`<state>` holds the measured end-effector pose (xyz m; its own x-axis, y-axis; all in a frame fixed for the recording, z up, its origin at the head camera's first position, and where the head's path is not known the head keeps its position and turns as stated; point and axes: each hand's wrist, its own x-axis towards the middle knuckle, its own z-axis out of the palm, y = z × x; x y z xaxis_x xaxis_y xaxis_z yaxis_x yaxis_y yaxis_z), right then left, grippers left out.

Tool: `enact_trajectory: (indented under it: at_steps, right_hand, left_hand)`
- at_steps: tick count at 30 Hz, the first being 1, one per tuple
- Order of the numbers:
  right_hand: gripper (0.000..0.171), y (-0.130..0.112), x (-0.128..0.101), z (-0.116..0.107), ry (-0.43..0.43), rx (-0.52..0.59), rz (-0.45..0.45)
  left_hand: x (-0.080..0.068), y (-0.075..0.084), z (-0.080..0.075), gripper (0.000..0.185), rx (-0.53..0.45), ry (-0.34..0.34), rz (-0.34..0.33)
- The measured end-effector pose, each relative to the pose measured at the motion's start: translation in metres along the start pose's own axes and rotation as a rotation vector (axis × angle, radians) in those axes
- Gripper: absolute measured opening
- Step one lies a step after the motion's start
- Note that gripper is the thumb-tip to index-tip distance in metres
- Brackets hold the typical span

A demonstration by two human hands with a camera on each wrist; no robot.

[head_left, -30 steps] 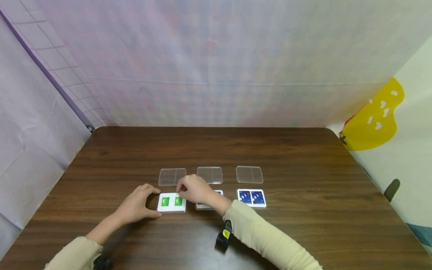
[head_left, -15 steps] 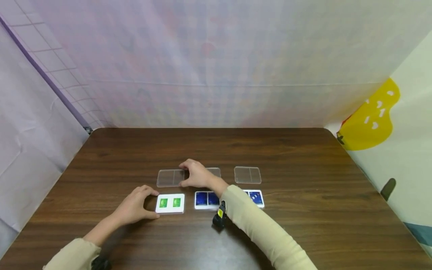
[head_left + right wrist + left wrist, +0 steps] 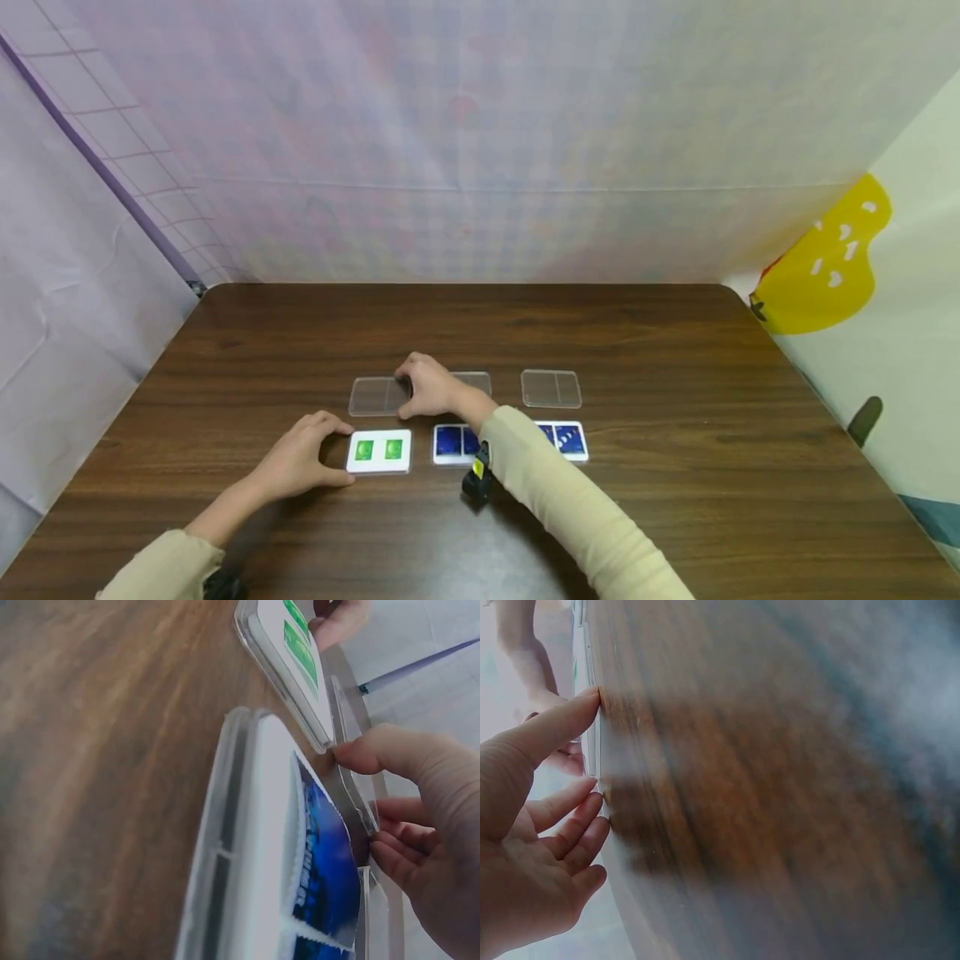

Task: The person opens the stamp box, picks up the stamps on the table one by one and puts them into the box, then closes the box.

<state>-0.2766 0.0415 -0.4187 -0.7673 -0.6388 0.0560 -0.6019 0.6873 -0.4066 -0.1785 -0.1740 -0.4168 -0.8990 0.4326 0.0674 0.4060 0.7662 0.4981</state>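
A white case of green cards [image 3: 378,451] lies on the dark wooden table [image 3: 645,500]. My left hand [image 3: 339,454] holds its left edge between thumb and forefinger; the left wrist view shows the left hand [image 3: 592,750] with fingertips on that edge. My right hand [image 3: 406,390] reaches over and pinches the right edge of the left clear lid [image 3: 375,396]. In the right wrist view the thumb and fingers of the right hand [image 3: 364,787] grip that clear lid [image 3: 346,712], beyond a case of blue cards [image 3: 315,862] and the green case [image 3: 292,652].
Two cases of blue cards [image 3: 452,443] [image 3: 568,439] lie in a row right of the green one. Behind them are two more clear lids [image 3: 476,381] [image 3: 551,388], the middle one partly hidden by my right wrist. Pale sheets wall the table's back and left.
My right hand left the green cards, moved away from me to the left clear lid and took hold of its edge. The left hand stayed on the green case.
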Motion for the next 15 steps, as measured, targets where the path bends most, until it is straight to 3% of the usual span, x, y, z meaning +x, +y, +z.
enact_trajectory:
  at_steps: [6,15]
  right_hand:
    - [0.056,-0.006,-0.008,-0.004,0.017,0.017,0.011]
    - [0.052,-0.024,-0.042,-0.012,0.088,0.062,-0.060]
  left_hand:
    - [0.000,0.000,0.001,0.056,0.003,0.012,0.005]
    - [-0.001,0.002,0.002,0.056,-0.011,0.033,0.017]
